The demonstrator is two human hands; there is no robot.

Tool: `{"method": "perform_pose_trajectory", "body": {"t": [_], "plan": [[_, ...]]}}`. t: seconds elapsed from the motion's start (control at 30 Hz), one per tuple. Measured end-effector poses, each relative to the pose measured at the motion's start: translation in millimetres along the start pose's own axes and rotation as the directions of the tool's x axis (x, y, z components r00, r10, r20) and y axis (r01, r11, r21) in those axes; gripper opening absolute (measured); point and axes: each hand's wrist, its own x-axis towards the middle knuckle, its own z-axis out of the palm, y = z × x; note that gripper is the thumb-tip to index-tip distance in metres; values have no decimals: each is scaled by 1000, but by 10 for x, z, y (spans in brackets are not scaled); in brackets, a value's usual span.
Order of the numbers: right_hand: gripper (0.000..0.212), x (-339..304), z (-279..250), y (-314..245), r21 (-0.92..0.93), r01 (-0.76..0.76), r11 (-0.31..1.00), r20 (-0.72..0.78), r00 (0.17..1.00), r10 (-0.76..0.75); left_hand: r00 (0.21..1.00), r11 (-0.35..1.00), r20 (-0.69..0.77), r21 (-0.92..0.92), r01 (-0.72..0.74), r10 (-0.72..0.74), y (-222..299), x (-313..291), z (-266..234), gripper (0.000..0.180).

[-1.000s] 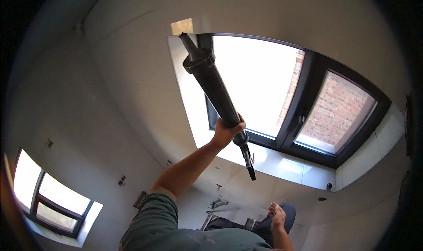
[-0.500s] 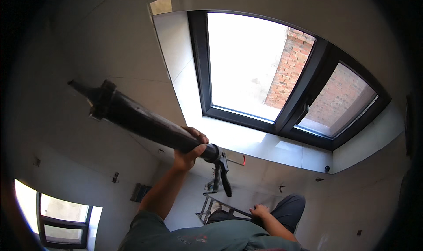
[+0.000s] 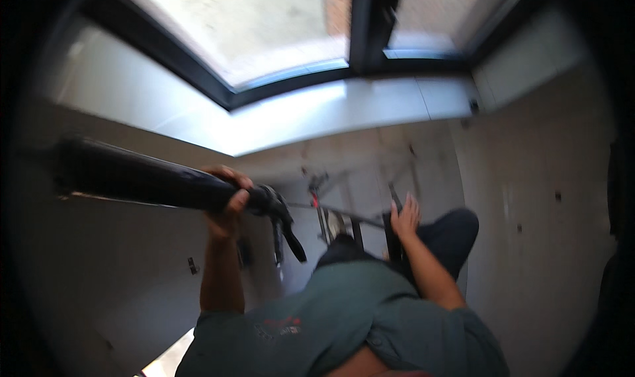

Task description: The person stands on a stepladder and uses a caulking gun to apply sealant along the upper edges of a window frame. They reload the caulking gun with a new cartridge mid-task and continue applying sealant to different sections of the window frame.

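My left hand (image 3: 230, 202) is wrapped round the rear of the barrel of a black caulking gun (image 3: 145, 177). The gun lies nearly level, its nozzle end toward the far left and blurred. Its handle and trigger hang down to the right of my fingers, not gripped. My right hand (image 3: 407, 218) is beside my raised right knee, fingers stretched out and holding nothing I can see. A dark upright piece (image 3: 391, 235) stands right by it; whether they touch I cannot tell.
Ahead is a dark-framed window (image 3: 366, 36) above a pale tiled sill (image 3: 311, 112). Below me a metal ladder-like frame (image 3: 324, 221) shows past my body. The tiled wall (image 3: 529, 178) on the right has small dark fittings. A bright opening (image 3: 170, 356) shows at the lower left.
My view has tilted down, so the window sits higher. The caulking gun has turned closer to level, still in my left hand. My right hand has lifted and its fingers have stretched out.
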Motion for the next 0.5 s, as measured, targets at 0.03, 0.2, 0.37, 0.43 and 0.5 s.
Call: {"method": "perform_pose_trajectory", "body": {"t": [0.03,0.2,0.37,0.43,0.5], "plan": [[82,-65,-27,69,15,-129,992,58,990,128,999,1000,43,10,-1,1,-91,12,3,41],[82,-506,-153,270,87,-312,946,218,933,287,967,996,255,91,-8,-16,-726,50,224,43],[59,-698,-204,280,-1,-278,960,161,948,275,892,976,435,217,25,-119,-1341,257,544,24],[56,-681,-155,296,3,-206,978,98,974,205,851,966,501,258,29,-159,-1624,335,642,23],[55,-681,-123,318,-11,-237,972,129,963,236,849,943,455,304,137,-270,-1872,289,752,19]]}}
